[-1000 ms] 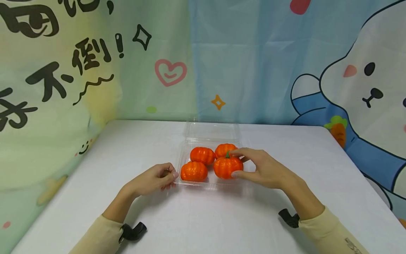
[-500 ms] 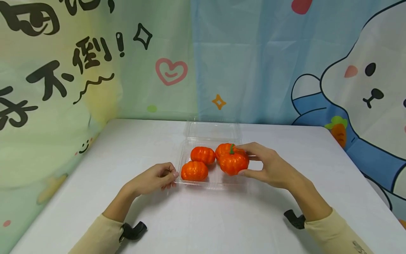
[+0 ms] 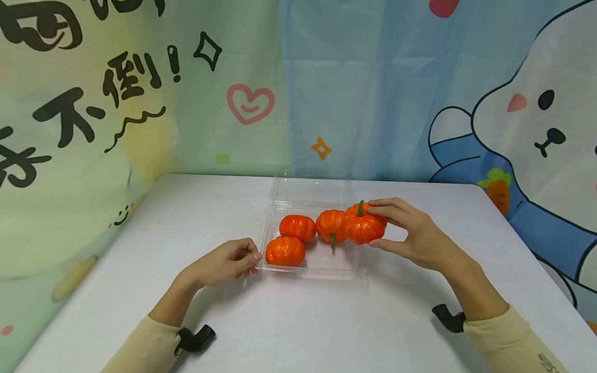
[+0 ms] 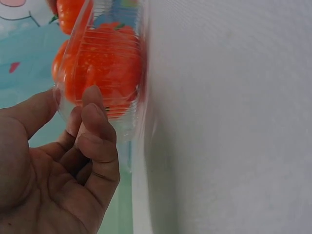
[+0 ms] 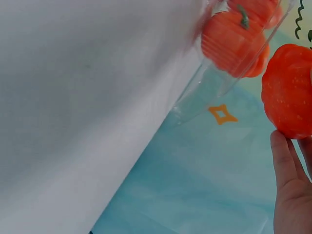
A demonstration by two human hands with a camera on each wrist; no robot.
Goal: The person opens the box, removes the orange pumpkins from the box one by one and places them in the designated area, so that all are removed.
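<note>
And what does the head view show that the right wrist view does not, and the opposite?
Head view only: the left hand at the near left corner of the clear box; the pink heart.
Right wrist view only: a visible gap between the held pumpkin and the box.
Both: the right hand, that pumpkin, the box with pumpkins inside, the orange star.

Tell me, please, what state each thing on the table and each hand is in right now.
Box: open, holding three pumpkins.
Lid: folded back, away from the person.
Front left pumpkin: in the box.
Back left pumpkin: in the box.
Back right pumpkin: in the box, stem towards the person.
Fourth pumpkin: held up, stem upward.
Left hand: pinching the box's near left corner.
Right hand: gripping the fourth pumpkin.
</note>
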